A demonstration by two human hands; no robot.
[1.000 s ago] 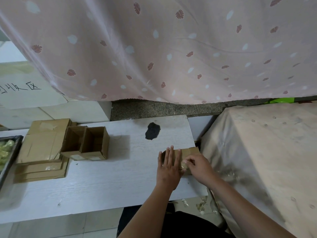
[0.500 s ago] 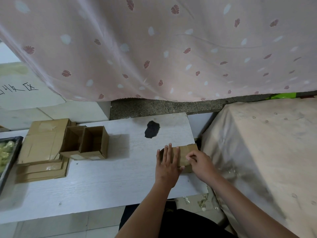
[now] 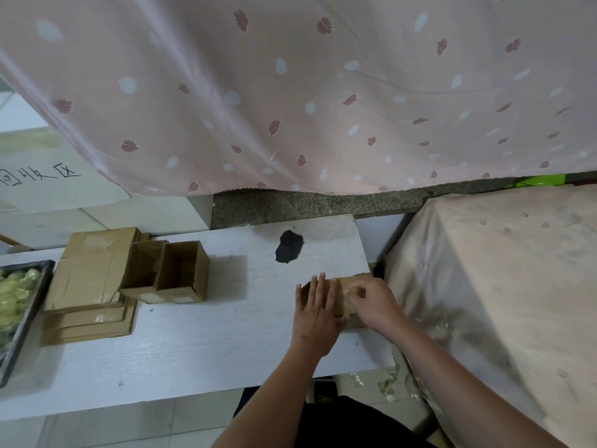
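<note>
A small brown cardboard box (image 3: 347, 287) lies on the white table (image 3: 200, 334) near its right edge. My left hand (image 3: 318, 313) lies flat on the box's top with straight fingers, pressing it down. My right hand (image 3: 371, 302) is over the box's right part, fingers curled as if pinching something at the top; what they pinch is hidden. Most of the box is covered by both hands.
Two open cardboard boxes (image 3: 168, 273) stand mid-table beside a stack of flattened cartons (image 3: 87, 286). A dark tray of pale green pieces (image 3: 22, 305) sits at the left edge. A cloth-covered block (image 3: 504, 286) is on the right, a pink curtain (image 3: 290, 92) behind. A black patch (image 3: 289, 250) marks the tabletop.
Both hands stay on the small box. My right hand's fingers have shifted slightly along the box's top towards the far side; my left hand keeps pressing flat.
</note>
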